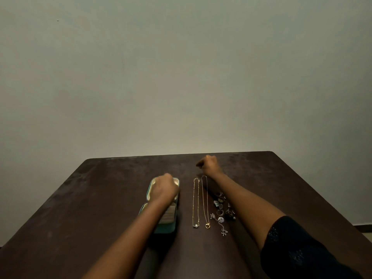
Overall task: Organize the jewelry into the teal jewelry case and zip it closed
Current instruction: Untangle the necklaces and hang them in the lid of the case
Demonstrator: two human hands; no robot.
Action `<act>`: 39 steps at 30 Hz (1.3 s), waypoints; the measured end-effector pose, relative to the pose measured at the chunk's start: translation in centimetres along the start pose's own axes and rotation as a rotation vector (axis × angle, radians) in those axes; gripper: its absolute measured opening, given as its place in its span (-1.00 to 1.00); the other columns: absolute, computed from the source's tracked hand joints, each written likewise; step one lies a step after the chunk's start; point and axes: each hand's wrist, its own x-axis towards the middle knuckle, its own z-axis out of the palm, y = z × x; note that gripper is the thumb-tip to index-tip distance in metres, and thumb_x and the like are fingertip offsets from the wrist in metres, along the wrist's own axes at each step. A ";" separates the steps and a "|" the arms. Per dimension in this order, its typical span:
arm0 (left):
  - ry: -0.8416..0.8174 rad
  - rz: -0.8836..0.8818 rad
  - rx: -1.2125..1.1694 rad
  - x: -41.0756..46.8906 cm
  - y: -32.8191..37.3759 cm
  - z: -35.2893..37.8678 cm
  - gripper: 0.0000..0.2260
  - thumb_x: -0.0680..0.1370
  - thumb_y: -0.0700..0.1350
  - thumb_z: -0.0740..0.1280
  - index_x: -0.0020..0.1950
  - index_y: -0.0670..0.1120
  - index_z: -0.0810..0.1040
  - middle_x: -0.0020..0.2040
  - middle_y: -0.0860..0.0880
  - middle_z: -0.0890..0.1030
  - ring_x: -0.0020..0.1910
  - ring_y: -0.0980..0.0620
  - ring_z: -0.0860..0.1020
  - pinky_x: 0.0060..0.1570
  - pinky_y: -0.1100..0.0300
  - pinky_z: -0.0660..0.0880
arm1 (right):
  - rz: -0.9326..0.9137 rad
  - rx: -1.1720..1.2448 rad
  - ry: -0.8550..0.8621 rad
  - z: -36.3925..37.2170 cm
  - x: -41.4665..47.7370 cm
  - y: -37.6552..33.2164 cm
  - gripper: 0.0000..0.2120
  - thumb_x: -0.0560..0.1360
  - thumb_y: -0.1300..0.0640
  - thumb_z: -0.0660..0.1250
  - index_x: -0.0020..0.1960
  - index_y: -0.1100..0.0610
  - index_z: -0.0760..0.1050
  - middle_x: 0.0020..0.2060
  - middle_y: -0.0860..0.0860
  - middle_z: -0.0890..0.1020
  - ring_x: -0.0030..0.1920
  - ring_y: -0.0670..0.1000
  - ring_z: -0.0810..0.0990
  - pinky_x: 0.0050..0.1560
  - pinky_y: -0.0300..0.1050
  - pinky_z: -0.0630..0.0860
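We've got the teal jewelry case (168, 228) open on the bench (80, 208), our left hand (164, 187) curled down over its far half. Our right hand (209, 164) is bunched up just past the necklaces (196, 202). Too blurry to tell if either hand grips anything. The rings (222, 208) lie beside them.

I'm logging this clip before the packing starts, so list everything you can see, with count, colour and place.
Dark brown table: one, dark brown, fills the lower frame.
Plain grey-green wall: one, behind the table.
Teal zip jewelry case: one, teal with cream lining, open, left of centre.
Thin gold chain necklace with pearl pendant: one, gold, laid straight, right of the case.
Thin gold chain necklace with heart pendant: one, gold, just right of the first.
Cluster of small rings and earrings: count unclear, silvery, right of the necklaces.
Left hand: over the case's far half.
Right hand: fingers curled, beyond the necklaces' far ends.
Dark patterned sleeve: right arm.
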 end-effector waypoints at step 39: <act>-0.103 -0.258 -1.383 -0.8 -11.3 3.6 -0.58 0.59 -0.40 0.11 0.46 -0.26 0.25 0.35 -0.25 0.44 0.26 -0.16 0.47 0.31 -0.06 0.39 | -0.046 -0.217 -0.372 6.3 -10.8 -15.6 -0.65 0.52 0.14 0.28 0.27 0.21 0.40 0.23 0.19 0.48 0.27 0.21 0.43 0.25 0.13 0.37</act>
